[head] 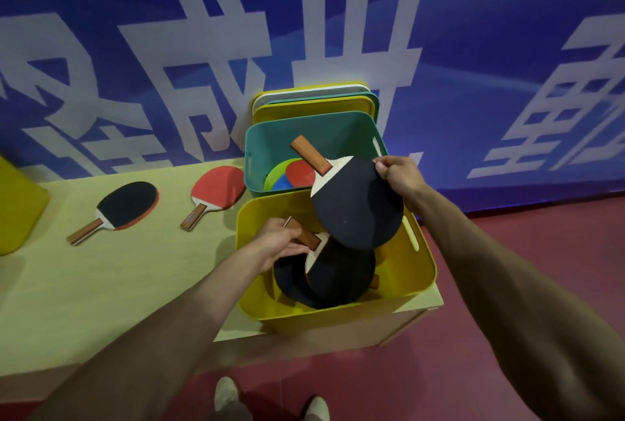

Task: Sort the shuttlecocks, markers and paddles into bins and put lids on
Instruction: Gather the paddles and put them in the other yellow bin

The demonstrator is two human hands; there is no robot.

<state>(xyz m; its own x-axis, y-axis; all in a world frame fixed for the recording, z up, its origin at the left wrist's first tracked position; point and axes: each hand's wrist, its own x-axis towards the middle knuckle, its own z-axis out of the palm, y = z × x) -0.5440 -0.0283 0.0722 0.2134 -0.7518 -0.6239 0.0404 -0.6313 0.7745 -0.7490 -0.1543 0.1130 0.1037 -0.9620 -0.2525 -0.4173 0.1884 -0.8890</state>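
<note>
Binning paddles, left grip (pixel 278 240) clamped on the lower paddle (pixel 341 275) in the yellow bin (pixel 404 271), right grip (pixel 398 176) pinching the upper paddle (pixel 358 212) by its edge; next, sink and release both.

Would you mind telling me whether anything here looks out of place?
Nothing looks damaged or spilled. A black paddle and a red paddle lie loose on the table, left of the yellow bin that holds other paddles.

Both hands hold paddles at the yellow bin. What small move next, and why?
Probably lower the raised paddle in the right hand into the yellow bin: it hangs tilted above the rim, pinched at its blade edge, and black paddles lie stacked inside.
</note>
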